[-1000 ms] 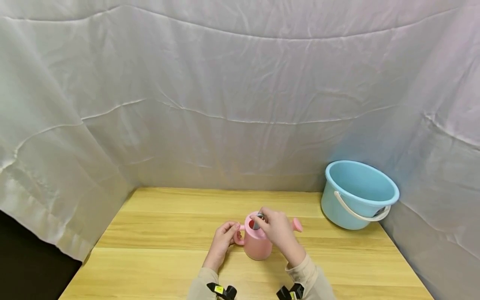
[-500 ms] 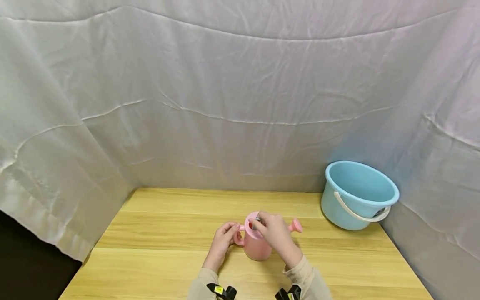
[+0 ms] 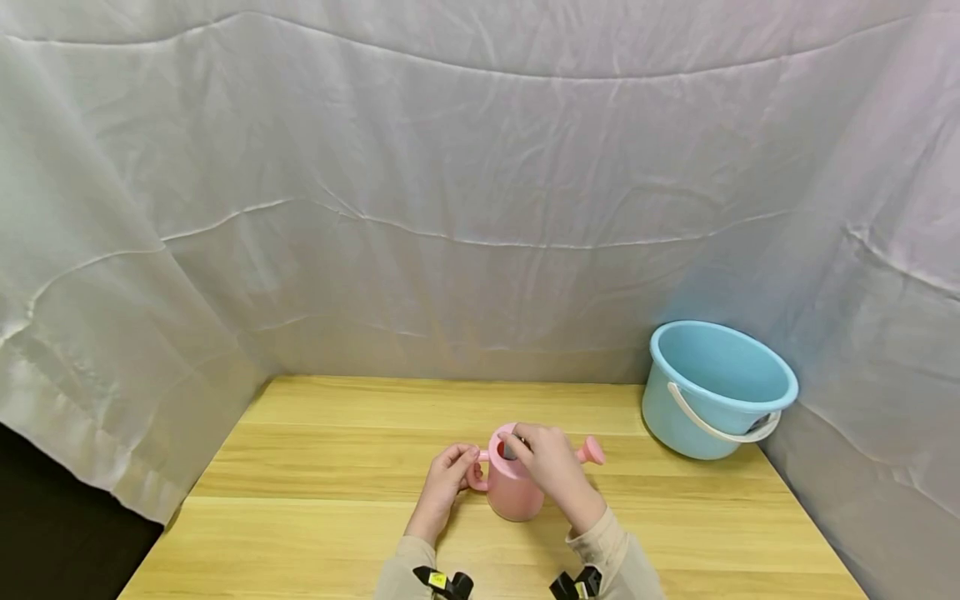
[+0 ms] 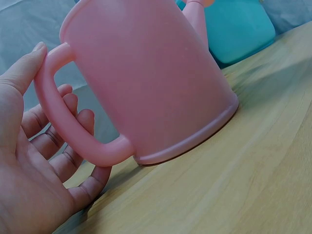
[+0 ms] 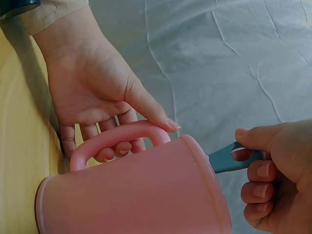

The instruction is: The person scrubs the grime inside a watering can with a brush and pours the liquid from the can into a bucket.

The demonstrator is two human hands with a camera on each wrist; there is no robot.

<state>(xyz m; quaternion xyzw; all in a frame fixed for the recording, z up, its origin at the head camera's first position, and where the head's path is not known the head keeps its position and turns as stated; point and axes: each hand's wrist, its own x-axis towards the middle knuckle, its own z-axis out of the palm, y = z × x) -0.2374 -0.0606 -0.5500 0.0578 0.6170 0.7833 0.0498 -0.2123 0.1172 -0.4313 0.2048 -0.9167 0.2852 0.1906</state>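
Observation:
A pink watering can (image 3: 516, 498) stands upright on the table, its spout pointing right. My left hand (image 3: 442, 487) grips the can's looped handle (image 4: 68, 122), thumb on the upper bend and fingers curled behind it. Over the can's top opening, my right hand (image 3: 553, 468) pinches a blue-grey tool by its flat handle end (image 5: 226, 160), which has a round hole through it. The lower part of that tool is hidden inside the can, so I cannot tell its kind.
A light blue bucket (image 3: 675, 417) with a white carrying handle (image 3: 705, 425) stands at the table's back right corner. Grey cloth (image 3: 450, 292) hangs behind and along both sides of the wooden table (image 3: 315, 467).
My right hand has shifted slightly, and the blue-grey tool sits lower in the can's opening than a second ago. The left hand and the can have stayed in place.

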